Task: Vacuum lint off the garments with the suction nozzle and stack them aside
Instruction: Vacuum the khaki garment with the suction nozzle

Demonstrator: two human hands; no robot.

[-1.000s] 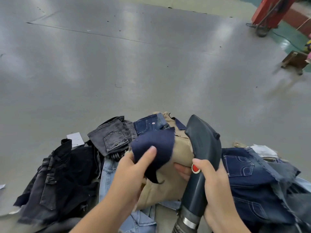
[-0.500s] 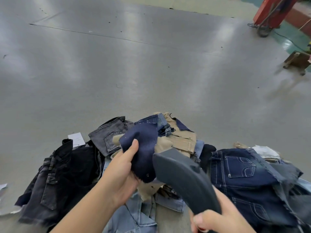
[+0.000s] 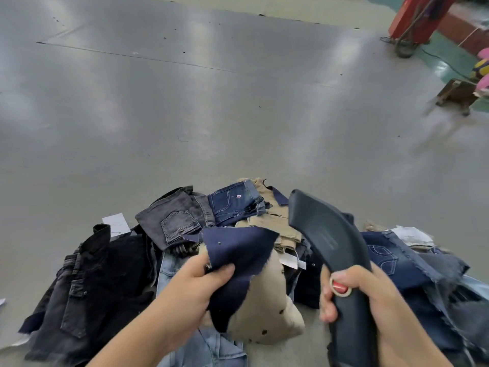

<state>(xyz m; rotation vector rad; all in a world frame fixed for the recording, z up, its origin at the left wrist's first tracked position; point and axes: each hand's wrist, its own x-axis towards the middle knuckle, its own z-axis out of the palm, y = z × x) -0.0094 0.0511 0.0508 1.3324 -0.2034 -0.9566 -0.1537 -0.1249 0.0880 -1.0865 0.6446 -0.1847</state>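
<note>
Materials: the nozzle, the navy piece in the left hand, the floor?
Nozzle: looks like matte dark moulded plastic, smooth curved shell. Navy piece: woven cloth, probably denim or twill; its edges are frayed. Floor: smooth grey sheet or coated surface with soft glare and a visible seam.

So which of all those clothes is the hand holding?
The navy piece, pinched by the left hand. All the other clothes lie loose in the pile on the floor.
</note>
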